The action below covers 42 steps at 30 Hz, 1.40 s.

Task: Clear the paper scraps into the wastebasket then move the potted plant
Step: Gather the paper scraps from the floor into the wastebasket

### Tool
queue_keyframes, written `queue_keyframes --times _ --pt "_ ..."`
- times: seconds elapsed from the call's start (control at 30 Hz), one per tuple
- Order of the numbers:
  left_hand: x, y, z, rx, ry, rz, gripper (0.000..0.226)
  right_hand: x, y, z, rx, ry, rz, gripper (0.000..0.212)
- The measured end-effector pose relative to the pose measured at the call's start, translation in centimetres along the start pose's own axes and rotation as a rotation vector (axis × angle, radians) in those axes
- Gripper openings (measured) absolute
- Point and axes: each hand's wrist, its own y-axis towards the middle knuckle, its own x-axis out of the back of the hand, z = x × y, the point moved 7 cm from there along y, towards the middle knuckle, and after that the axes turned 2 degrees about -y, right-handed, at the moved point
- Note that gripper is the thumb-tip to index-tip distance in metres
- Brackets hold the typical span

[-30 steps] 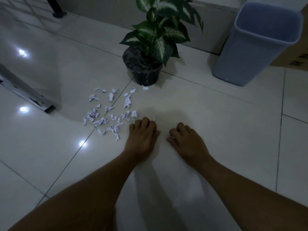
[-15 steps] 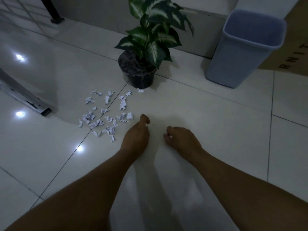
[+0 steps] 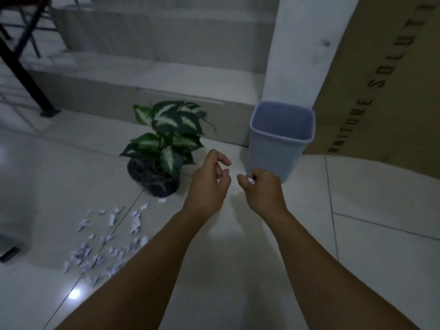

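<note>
Several white paper scraps (image 3: 104,244) lie scattered on the tiled floor at lower left. The potted plant (image 3: 164,148), green-and-white leaves in a dark pot, stands just beyond them. A pale blue wastebasket (image 3: 278,141) stands upright to its right. My left hand (image 3: 209,182) is raised off the floor with its fingers curled, a bit of white showing inside them. My right hand (image 3: 259,186) is also raised, pinched on a paper scrap (image 3: 251,179), just in front of the wastebasket's base.
A large cardboard box (image 3: 385,91) leans at the right behind the wastebasket. Steps (image 3: 154,75) rise behind the plant, beside a white pillar (image 3: 307,51). Dark chair legs (image 3: 23,75) stand at far left, and a dark object (image 3: 9,252) sits at the left edge.
Both hands have lifted off the floor with scraps and moved forward toward the wastebasket. The view has tilted up, showing the steps and the box.
</note>
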Motion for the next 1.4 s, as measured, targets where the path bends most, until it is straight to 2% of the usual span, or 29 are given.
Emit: queue_keyframes --times 0.17,0.27,0.33,0.47,0.5,0.57,0.67,0.83,1.07,1.23,1.4 --pt "-3.1 7.8 -4.6 -0.115 -0.060 -0.023 0.012 7.2 6.6 2.8 0.093 -0.145 -0.125 0.031" --pt "-5.0 12.6 -6.4 -0.132 -0.068 0.027 0.011 10.2 10.2 3.4 0.108 -0.180 -0.188 0.025" --pt "-6.3 15.2 -7.3 -0.148 -0.048 0.062 0.012 11.4 12.7 2.8 0.072 -0.201 -0.166 0.028" --pt "-9.2 19.7 -7.8 -0.133 0.028 0.116 0.012 11.8 16.9 0.1 -0.074 -0.227 -0.016 0.041" --pt "-10.0 20.4 -7.7 -0.135 0.064 0.137 0.011 11.6 17.2 -0.3 -0.090 -0.234 0.014 0.037" --pt "-11.9 21.7 -7.4 -0.124 0.118 0.151 0.009 11.5 18.0 -1.3 -0.090 -0.201 0.026 0.014" --pt "-13.8 22.3 -6.3 -0.065 0.141 0.162 0.021 11.7 17.4 -2.1 -0.007 -0.140 -0.055 0.042" --pt "-13.5 21.2 -5.7 -0.047 0.114 0.132 0.038 12.9 16.0 -2.0 0.122 -0.149 -0.227 0.041" --pt "-7.0 14.9 -6.8 -0.189 -0.011 -0.061 0.028 12.6 11.7 0.7 0.264 0.042 -0.376 0.032" --pt "-0.8 8.4 -7.1 -0.273 -0.007 -0.148 0.022 9.0 6.1 2.1 0.305 0.106 -0.353 0.028" --pt "5.4 -0.3 -4.2 -0.276 0.095 -0.157 0.021 3.1 -0.5 4.3 0.439 0.074 -0.219 0.024"
